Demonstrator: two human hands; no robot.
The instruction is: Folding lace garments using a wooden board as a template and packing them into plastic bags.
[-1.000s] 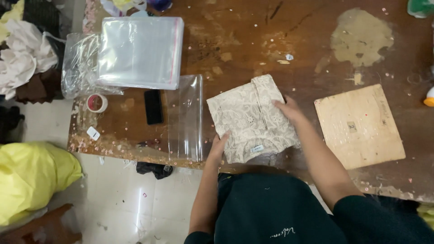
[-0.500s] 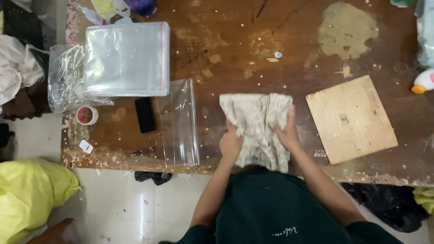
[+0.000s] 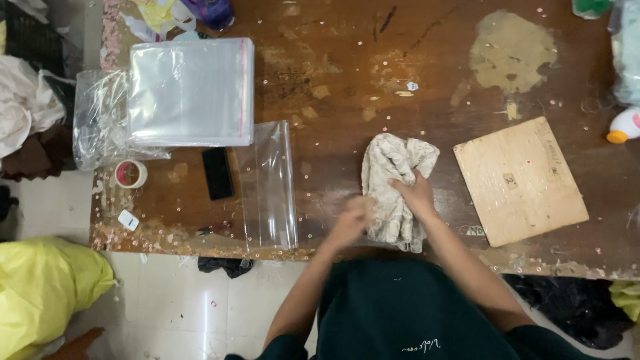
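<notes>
A cream patterned cloth (image 3: 393, 180) lies bunched and folded narrow on the worn brown table (image 3: 347, 73), near its front edge. My right hand (image 3: 415, 193) presses down on the cloth's middle, fingers gripping the fabric. My left hand (image 3: 353, 217) is blurred at the cloth's left edge, touching it; its grip is unclear. A single clear plastic bag (image 3: 270, 187) lies flat just left of my hands.
A stack of clear plastic bags (image 3: 190, 90) sits at the back left, over crumpled plastic (image 3: 100, 120). A black phone (image 3: 217, 173) and a tape roll (image 3: 131, 174) lie near it. A square wooden board (image 3: 520, 180) rests to the right. A yellow bag (image 3: 40, 287) sits on the floor.
The cloth went from a spread square to a narrow folded bundle. Both hands moved inward onto it, and my left hand is now in motion at its left edge.
</notes>
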